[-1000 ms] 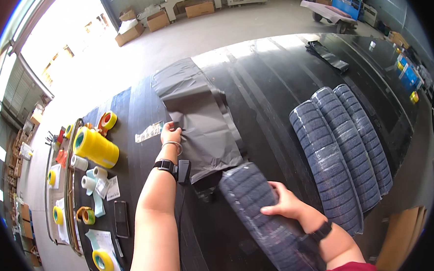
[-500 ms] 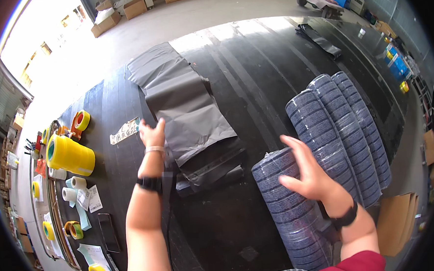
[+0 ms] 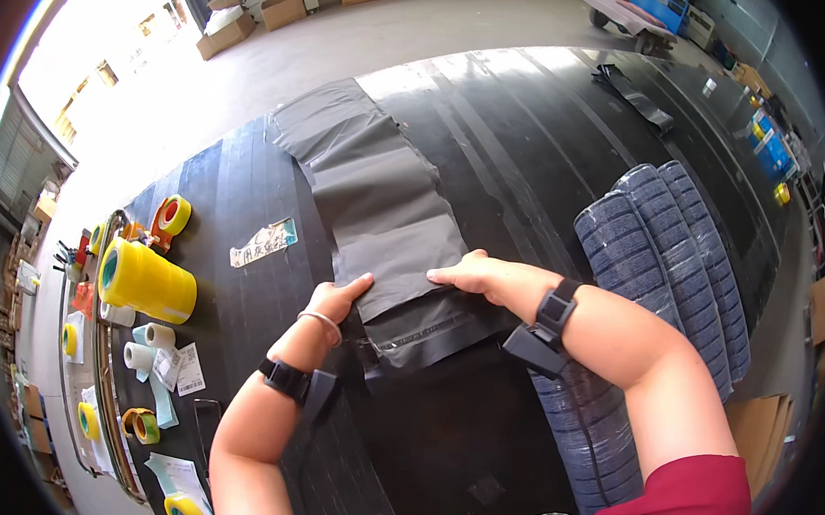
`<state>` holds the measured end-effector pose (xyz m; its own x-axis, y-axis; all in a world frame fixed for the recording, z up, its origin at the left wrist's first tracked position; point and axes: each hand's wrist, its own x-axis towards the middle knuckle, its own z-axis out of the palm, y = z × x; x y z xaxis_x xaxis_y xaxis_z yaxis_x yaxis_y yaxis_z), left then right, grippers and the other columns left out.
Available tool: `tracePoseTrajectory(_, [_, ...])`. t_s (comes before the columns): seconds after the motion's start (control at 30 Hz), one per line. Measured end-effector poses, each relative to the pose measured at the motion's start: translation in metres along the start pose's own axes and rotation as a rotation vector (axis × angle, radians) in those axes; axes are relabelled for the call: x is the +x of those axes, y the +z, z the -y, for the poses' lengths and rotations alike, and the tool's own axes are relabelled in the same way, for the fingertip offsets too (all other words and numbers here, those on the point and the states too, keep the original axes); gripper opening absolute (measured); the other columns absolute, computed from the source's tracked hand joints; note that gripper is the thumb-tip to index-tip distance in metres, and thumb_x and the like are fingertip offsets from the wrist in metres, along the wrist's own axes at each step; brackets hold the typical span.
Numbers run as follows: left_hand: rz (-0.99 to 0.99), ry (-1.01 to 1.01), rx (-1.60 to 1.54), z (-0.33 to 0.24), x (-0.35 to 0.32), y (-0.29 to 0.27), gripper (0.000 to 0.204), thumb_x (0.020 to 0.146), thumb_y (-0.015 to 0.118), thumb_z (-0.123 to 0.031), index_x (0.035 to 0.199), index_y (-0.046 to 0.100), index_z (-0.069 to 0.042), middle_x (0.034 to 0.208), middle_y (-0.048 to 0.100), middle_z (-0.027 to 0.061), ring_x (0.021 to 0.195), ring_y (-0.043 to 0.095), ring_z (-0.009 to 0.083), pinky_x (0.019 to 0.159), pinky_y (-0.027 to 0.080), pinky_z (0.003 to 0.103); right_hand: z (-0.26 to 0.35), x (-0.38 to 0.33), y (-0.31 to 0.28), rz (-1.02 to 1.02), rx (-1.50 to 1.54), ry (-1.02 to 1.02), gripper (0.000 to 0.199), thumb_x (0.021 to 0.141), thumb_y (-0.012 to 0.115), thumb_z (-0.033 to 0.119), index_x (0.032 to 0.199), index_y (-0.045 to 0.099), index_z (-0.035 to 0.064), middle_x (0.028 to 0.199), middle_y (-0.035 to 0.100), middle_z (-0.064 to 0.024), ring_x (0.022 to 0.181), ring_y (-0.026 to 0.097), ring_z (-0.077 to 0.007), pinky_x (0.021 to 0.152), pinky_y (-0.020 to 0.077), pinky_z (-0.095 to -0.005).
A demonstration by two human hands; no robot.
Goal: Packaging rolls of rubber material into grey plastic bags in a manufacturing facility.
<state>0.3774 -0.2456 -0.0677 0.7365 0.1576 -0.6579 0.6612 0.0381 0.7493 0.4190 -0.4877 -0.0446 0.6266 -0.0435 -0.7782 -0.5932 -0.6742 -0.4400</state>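
Observation:
A grey plastic mailing bag (image 3: 386,198) lies lengthwise on the black table, creased, with darker bags showing under its near end. My left hand (image 3: 334,302) is closed on the bag's left edge near that end, thumb on top and fingers mostly hidden beneath. At the opposite edge my right hand (image 3: 477,276) grips likewise, its thumb pressed on the grey plastic. One film-wrapped blue striped roll (image 3: 585,435) lies below my right forearm, partly covered by it. Several similar rolls (image 3: 660,254) lie side by side farther right.
Yellow tape rolls (image 3: 148,281), white label rolls (image 3: 140,356) and a tape dispenser (image 3: 168,219) line the table's left side. A dark folded strip (image 3: 636,101) lies far right. Cardboard (image 3: 758,435) stands at the lower right. A cart (image 3: 628,13) is beyond the table.
Both hands, apart and empty before, have come together at the bag's near end and taken hold of its edges. My right hand has left the near roll. The view has shifted slightly.

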Motion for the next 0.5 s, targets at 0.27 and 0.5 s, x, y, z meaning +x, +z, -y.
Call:
tracePoseTrajectory(0.27, [0.115,0.253,-0.050,0.014,-0.017,0.000,0.050,0.083,0.074,-0.015,0.123,0.049,0.003,0.113,0.062,0.0136,0.102,0.062,0.0230,0.088,0.052,0.037,-0.010,-0.004,-0.025,0.284,0.167,-0.065,0.073,0.079,0.077,0.045,0.127,0.057,-0.0061,0.135,0.053,-0.0220,0.126,0.049,-0.0309,0.102,0.0382,-0.0422])
tracePoseTrajectory(0.5, [0.365,-0.299,-0.462,0.002,-0.032,-0.007,0.035,0.089,0.064,-0.018,0.112,0.057,0.008,0.103,0.068,0.0193,0.087,0.071,0.0271,0.081,0.059,0.043,-0.002,-0.028,-0.042,0.316,0.380,-0.107,0.049,0.082,0.078,0.032,0.110,0.066,-0.0065,0.106,0.069,-0.0182,0.096,0.066,-0.0279,0.086,0.0523,-0.0430])
